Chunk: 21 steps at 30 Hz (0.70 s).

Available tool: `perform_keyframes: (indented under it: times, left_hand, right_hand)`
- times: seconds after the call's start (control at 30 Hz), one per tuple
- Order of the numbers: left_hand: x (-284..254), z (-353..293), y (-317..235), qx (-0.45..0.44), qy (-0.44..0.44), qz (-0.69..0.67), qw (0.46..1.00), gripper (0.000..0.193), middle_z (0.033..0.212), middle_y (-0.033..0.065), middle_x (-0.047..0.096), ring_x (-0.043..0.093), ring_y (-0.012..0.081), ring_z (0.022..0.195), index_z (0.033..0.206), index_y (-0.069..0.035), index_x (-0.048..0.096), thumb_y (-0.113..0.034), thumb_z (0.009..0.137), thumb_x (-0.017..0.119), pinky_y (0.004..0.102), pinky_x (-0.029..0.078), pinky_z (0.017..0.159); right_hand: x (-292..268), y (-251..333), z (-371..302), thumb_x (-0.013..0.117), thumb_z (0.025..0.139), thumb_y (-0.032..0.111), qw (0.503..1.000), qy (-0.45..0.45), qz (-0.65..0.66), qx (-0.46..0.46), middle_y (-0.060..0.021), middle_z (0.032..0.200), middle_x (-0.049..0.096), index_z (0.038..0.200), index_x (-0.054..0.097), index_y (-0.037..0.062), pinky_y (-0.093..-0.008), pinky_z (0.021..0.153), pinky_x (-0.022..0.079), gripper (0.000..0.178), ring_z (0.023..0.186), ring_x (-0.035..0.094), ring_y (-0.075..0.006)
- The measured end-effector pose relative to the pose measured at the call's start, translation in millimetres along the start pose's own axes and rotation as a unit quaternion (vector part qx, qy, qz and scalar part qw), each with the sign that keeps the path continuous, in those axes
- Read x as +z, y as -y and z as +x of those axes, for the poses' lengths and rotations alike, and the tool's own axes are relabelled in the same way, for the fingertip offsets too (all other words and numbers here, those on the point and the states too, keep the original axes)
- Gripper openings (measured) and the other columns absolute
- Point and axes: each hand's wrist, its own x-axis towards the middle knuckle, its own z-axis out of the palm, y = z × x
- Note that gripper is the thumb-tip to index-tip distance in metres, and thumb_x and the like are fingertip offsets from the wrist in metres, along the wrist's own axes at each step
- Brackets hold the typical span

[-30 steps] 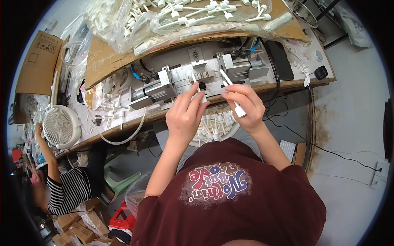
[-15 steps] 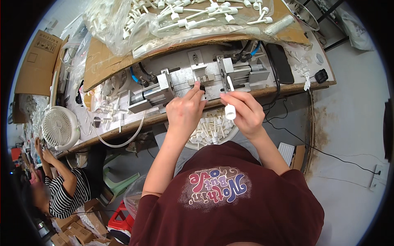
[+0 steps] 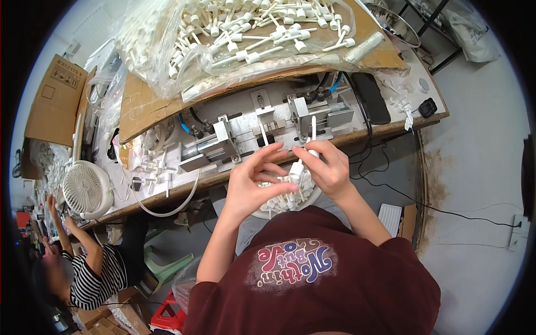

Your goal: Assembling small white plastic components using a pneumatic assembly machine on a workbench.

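Observation:
My right hand (image 3: 330,172) is closed in a pinch on a white capped stick (image 3: 314,129), its thin end pointing up toward the bench. A second white cap (image 3: 296,172) shows below those fingertips, between my two hands; whether it belongs to a separate piece I cannot tell. My left hand (image 3: 254,181) is open, fingers curved and apart, its thumb close to that lower cap. Beyond the hands lies a metal clamping fixture (image 3: 271,126) with a slim white rod (image 3: 263,134) at its middle. Two metal cylinder blocks (image 3: 223,137) flank it.
A bowl (image 3: 317,196) of white capped pieces sits beneath my hands. More lie in clear plastic on a cardboard shelf (image 3: 385,60) above the fixture. A white fan (image 3: 87,190) stands left, near a person in a striped top (image 3: 92,279). A black phone (image 3: 373,97) lies right.
My left hand has drawn back from the fixture and opened beside my right hand. A white rod now shows in the fixture, and a second cap shows by my right fingertips.

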Motion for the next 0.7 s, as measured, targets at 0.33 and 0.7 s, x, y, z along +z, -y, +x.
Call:
perform_keyframes:
  times: [0.33,0.7]
  left_hand:
    - [0.6,-19.6,-18.1,0.059,-0.012,0.017,0.998,0.031,0.100,0.0079,0.065,0.067,0.0129,0.085,0.105,0.002,0.069,0.003,0.076,0.077,0.0250,0.058,0.073]
    - [3.7,1.1,31.6,0.222,-0.124,0.422,0.870,0.025,0.116,0.0084,0.067,0.067,0.0208,0.075,0.101,-0.003,0.070,-0.010,0.076,0.074,0.0318,0.053,0.067]
  right_hand:
    - [6.6,11.4,9.7,0.070,0.065,0.002,0.999,-0.006,0.024,-0.042,-0.0094,0.094,0.062,0.101,0.070,0.0006,-0.0311,0.060,0.053,0.037,0.073,0.064,-0.0226]
    - [1.4,15.5,5.9,0.071,0.074,-0.004,0.996,-0.010,0.073,0.044,-0.0154,0.108,0.066,0.109,0.068,-0.0029,-0.0324,0.079,0.056,0.035,0.092,0.067,-0.0267]
